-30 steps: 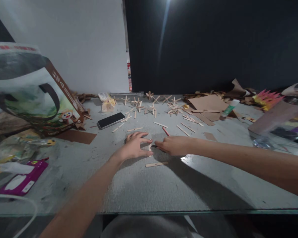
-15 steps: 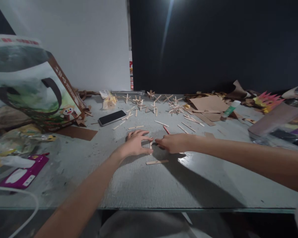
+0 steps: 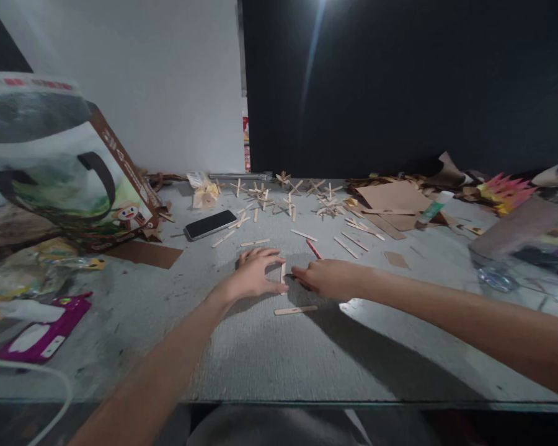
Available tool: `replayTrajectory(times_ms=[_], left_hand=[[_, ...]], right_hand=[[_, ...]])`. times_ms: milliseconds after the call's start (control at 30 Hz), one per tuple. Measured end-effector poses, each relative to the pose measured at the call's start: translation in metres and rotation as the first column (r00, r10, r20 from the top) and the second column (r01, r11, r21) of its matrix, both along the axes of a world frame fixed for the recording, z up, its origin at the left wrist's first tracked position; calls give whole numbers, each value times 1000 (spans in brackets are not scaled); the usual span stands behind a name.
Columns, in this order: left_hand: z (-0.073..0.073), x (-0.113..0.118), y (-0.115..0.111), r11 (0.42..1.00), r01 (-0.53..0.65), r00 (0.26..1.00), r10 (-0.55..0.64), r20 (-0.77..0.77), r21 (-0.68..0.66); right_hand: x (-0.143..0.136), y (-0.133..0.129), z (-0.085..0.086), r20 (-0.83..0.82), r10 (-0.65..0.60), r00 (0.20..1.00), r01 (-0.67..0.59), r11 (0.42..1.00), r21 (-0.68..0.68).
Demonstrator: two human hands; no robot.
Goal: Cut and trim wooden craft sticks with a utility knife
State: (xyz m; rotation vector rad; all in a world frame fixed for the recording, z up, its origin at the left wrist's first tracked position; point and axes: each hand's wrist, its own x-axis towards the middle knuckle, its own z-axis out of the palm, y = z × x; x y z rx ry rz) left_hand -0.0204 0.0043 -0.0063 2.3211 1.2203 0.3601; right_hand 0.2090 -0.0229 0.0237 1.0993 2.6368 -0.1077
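A thin wooden stick (image 3: 283,272) lies at the centre of the grey surface (image 3: 242,365), steadied by the left hand (image 3: 259,275).
The left grip arches widely, thumb and fingertip pinning the stick's two ends; the right hand (image 3: 323,277), at the stick's 3 o'clock, has its grip closed around a red pencil (image 3: 313,249). The stick is probably light, stiff, fairly dry to the touch and easily snapped, best held by ends or edges. Lettering on the printed bag (image 3: 51,179) at 10 o'clock and the glue stick (image 3: 434,209) at 2 o'clock is too blurred to read.
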Motion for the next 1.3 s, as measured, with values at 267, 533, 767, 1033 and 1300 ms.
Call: replayTrajectory(times_ms=[267,533,767,1033,1300], left_hand=[[-2,5,-8,997,-71,964,78,254,-35],[-12,21,-18,951,-70,741,252,623,-301],[3,31,-33,916,52,676,261,689,-398],[10,36,-46,925,100,634,224,740,-366],[13,34,-50,930,137,625,185,758,-340]], right_hand=[[5,-4,-9,-85,92,992,-58,939,340],[29,0,-41,-435,294,851,40,790,612],[23,1,-46,-614,346,710,104,810,577],[21,-1,-54,-781,271,562,111,911,396],[22,2,-56,-797,359,486,81,890,450]])
